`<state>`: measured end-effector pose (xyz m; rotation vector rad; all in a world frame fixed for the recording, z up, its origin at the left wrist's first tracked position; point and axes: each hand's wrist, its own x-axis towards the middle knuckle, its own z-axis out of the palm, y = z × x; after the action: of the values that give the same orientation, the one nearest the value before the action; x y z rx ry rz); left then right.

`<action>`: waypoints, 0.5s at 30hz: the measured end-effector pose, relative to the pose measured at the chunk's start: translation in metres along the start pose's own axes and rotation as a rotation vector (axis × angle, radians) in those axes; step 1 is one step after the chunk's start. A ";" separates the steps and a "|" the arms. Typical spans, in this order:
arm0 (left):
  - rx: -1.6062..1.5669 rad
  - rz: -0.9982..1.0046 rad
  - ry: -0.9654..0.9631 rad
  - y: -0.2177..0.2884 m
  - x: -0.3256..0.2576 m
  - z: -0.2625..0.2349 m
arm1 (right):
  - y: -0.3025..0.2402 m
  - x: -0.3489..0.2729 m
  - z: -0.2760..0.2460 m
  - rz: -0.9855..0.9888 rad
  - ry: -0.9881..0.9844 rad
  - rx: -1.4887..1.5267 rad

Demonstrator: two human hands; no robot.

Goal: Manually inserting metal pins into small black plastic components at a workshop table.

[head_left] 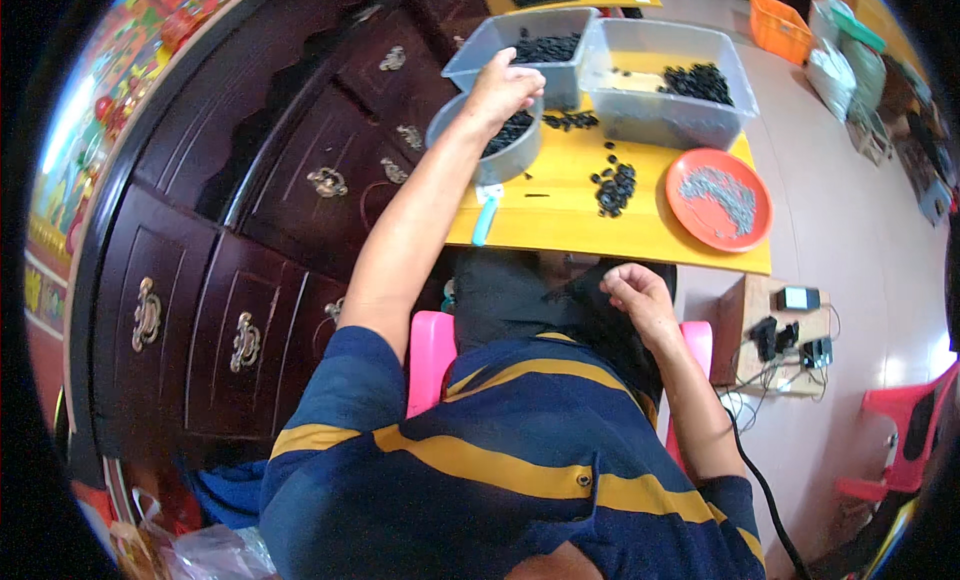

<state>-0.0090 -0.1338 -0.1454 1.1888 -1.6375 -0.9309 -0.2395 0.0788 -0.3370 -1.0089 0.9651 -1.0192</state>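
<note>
— Where is the left hand (505,85)?

— Over the grey round bowl (487,140) of small black pieces (510,130) at the yellow table's (560,220) edge, fingers curled down; whether they grip any, I cannot tell.

— The right hand (635,290)?

— Loosely closed in the lap, apparently empty.

An orange plate (718,200) of grey bits sits at the yellow table's (560,215) right edge. 2 clear tubs (668,75) stand behind it. A dark wooden cabinet (230,230) fills the left, and a red chair (915,430) stands at the right.
</note>
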 end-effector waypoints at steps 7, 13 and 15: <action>0.295 0.200 -0.451 -0.060 -0.049 0.096 | 0.014 0.011 -0.001 -0.074 -0.042 -0.081; 0.705 0.543 -0.492 -0.039 -0.045 0.192 | 0.013 0.005 -0.001 -0.120 0.068 -0.356; 0.731 0.643 -0.523 -0.040 -0.035 0.211 | 0.012 0.002 -0.001 -0.144 0.084 -0.364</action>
<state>-0.1904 -0.0955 -0.2596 0.7606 -2.7074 -0.2131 -0.2371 0.0792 -0.3493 -1.3610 1.1883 -1.0314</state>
